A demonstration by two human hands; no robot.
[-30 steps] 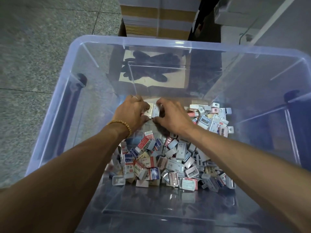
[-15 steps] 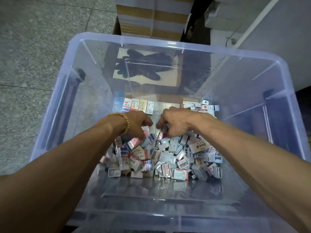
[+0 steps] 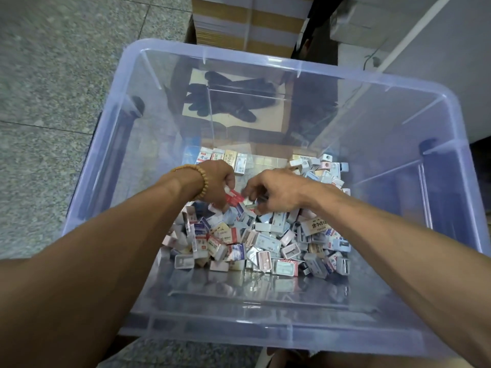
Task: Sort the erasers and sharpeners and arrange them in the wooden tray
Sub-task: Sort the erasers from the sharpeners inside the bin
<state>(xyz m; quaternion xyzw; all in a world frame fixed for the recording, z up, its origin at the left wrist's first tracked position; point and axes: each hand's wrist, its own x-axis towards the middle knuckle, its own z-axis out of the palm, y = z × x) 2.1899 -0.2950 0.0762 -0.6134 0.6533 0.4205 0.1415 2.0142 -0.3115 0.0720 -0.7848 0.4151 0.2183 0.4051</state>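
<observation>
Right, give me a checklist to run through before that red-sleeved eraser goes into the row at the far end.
1. Red-and-white sleeved eraser held: ok, the left hand pinches it.
2. Right hand free to help: cannot tell; its curled fingers are down in the heap, and whether they hold anything is hidden.
3. Upright row of sorted erasers standing tidy: ok.
4. Free space beside that row: ok, bare tray squares show to its right.
5. Loose heap of erasers and sharpeners kept apart from the row: ok on the near side.
6. Clear blue-tinted plastic tub resting steadily: cannot tell.
</observation>
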